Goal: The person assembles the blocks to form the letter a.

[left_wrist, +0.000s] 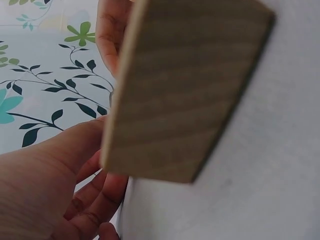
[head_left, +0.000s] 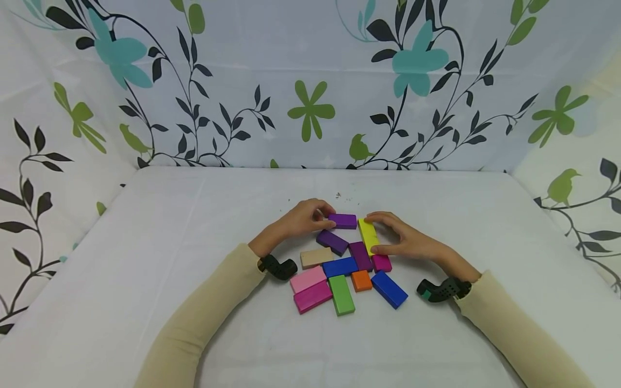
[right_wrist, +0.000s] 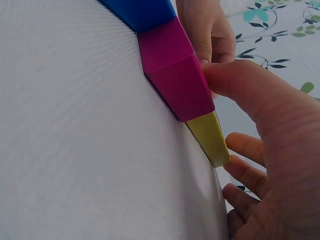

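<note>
At the far side of a group of coloured wooden blocks, my left hand [head_left: 308, 216] pinches the left end of a purple block [head_left: 343, 221] between thumb and fingers. My right hand [head_left: 407, 240] holds a yellow block [head_left: 368, 237] lengthwise, thumb at its near end and a finger at its far end. The yellow block stands close beside the purple one. A magenta block [head_left: 381, 263] lies just below it, near my right thumb. In the left wrist view a natural wood block [left_wrist: 180, 90] hides much of the left fingers and the purple block.
Nearer me lie more blocks on the white table [head_left: 233, 345]: two purple, two blue, a green [head_left: 342, 295], an orange [head_left: 361, 281], a pink [head_left: 308, 279] and a larger magenta one [head_left: 312, 296]. A patterned cloth [head_left: 233, 64] hangs behind the table.
</note>
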The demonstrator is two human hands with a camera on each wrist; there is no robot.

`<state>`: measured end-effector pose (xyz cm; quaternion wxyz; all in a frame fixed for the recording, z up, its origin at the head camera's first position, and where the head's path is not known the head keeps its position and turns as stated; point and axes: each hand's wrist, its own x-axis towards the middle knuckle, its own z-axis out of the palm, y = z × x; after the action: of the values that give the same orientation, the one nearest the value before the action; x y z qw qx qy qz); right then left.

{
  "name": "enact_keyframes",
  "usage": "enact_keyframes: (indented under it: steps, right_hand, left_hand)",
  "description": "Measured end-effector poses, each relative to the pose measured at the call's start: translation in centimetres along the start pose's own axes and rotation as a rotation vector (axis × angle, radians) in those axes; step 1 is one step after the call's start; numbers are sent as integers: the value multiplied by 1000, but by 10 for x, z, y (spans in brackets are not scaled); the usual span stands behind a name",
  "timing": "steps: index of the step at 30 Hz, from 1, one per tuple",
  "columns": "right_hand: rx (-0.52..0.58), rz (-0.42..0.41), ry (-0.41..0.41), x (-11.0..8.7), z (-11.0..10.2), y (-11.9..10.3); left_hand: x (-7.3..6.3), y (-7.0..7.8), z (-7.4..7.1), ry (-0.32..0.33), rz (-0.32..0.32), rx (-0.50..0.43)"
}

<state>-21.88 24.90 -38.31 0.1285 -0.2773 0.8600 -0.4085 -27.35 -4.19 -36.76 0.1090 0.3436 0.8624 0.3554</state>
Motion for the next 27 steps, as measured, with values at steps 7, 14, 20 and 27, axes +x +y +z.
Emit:
enact_keyframes:
  steps: [7, 14, 20, 27]
  right_hand:
    - [-5, 4, 4, 0, 0, 1]
    - [0, 10, 1, 0, 0, 1]
    - [8, 12, 0, 0, 0, 0]
    - [2, -1, -3, -1, -1, -1]
  left_hand:
    - [3, -1, -2, 12, -7, -18]
    - [9, -2, -1, 29, -57, -15]
    - [13, -1, 0, 39, -92, 10]
    - [17, 2, 1, 29, -110, 45]
